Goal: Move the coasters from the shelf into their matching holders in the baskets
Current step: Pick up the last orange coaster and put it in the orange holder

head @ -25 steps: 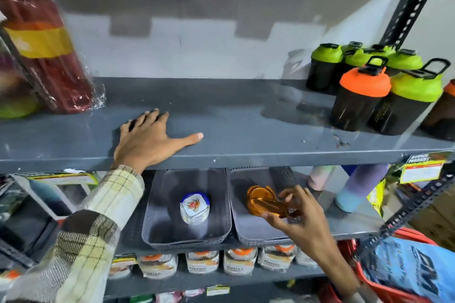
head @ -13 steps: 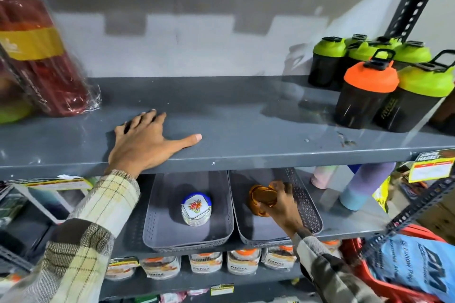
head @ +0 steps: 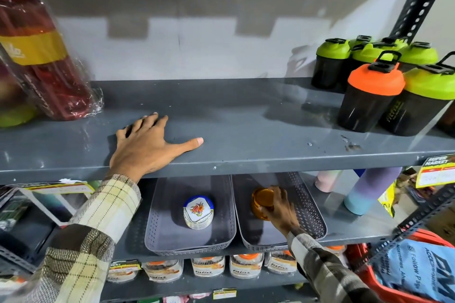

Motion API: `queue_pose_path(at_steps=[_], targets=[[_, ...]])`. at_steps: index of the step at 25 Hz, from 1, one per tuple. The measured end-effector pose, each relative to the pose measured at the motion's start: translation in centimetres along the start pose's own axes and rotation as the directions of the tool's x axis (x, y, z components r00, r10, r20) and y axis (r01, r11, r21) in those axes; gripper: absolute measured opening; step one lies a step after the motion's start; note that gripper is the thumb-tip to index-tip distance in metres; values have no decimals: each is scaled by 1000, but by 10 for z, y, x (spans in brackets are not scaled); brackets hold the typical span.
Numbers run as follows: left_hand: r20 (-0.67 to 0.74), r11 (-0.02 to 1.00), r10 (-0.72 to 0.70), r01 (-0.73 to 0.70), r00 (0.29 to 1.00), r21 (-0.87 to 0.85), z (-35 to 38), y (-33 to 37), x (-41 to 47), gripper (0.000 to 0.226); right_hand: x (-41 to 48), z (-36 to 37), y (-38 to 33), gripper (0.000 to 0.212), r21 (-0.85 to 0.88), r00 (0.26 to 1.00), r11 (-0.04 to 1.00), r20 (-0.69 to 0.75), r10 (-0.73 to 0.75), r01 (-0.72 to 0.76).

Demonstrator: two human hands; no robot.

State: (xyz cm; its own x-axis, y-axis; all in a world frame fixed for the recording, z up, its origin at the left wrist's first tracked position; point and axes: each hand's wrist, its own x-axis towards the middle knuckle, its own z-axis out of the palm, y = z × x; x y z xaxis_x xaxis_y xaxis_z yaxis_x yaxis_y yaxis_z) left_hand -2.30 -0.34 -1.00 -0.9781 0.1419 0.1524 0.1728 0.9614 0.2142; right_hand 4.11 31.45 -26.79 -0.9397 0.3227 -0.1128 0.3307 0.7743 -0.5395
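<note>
Change since earlier: right hand [head: 278, 206] has gone deeper into the right basket [head: 311, 214]; a second ago it held the amber piece up near the basket's front, and now hand and piece sit low, further back. Left hand unchanged, camera barely shifted.
Amber coasters: translucent orange round stack or holder [head: 262, 200] inside the right basket, on or just above its floor; which one, and whether it touches the floor, cannot be told.
Right hand: fingers curled around the amber piece's right side, clamped on it; the fingertips are hidden behind it.
White coasters: stack with blue rim and floral print [head: 198, 211] standing in the left basket [head: 157, 229], untouched.
Baskets: two grey perforated trays side by side on the lower shelf, their back ends hidden by the upper shelf [head: 246, 135].
Left hand [head: 145, 147]: flat on the upper shelf, fingers spread, holding nothing.
Upper shelf, right: black shaker bottles [head: 366, 96] with green and orange lids, cut off at the frame edge.
Upper shelf, left: wrapped red and yellow bottles [head: 41, 56], blurred.
Below: jars [head: 208, 267] partly hidden.
</note>
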Motion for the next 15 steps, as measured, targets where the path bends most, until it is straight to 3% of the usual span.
queue_pose_path(at_steps=[9,13,15], targets=[[2,1000,4,-4,1000,6,-1,1,-1,130,7,4,13,87,-72,995,997,100,0,7],[-5,1000,7,-7,1000,0,-1,0,-1,131,12,2,16,60,-159,996,985,78,-49,61],[-1,1000,8,-8,1000,-1,-2,1,-1,131,14,1,17,56,-168,997,985,70,-40,52]])
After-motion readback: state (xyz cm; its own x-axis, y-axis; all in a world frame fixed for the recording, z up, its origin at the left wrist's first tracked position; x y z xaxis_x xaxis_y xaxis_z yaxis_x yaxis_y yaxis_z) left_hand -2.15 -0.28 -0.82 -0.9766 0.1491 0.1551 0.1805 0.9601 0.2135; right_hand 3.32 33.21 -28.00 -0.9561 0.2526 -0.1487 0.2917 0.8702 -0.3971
